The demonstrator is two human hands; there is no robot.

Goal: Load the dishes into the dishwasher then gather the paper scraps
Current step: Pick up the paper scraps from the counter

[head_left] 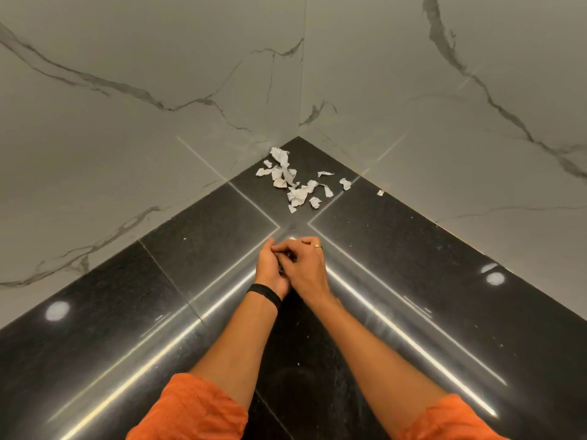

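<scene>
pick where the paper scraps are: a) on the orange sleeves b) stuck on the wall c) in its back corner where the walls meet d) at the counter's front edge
c: the paper scraps lie on the black counter, in the corner where the marble walls meet.

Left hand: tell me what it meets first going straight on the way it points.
Probably the paper scraps, heaped in the corner ahead of the left hand; only bare black counter shows between them, though depth is hard to judge.

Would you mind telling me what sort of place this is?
Probably a kitchen counter corner: a polished black stone countertop meets marble-look wall tiles, with torn paper scraps lying near the corner.
</scene>
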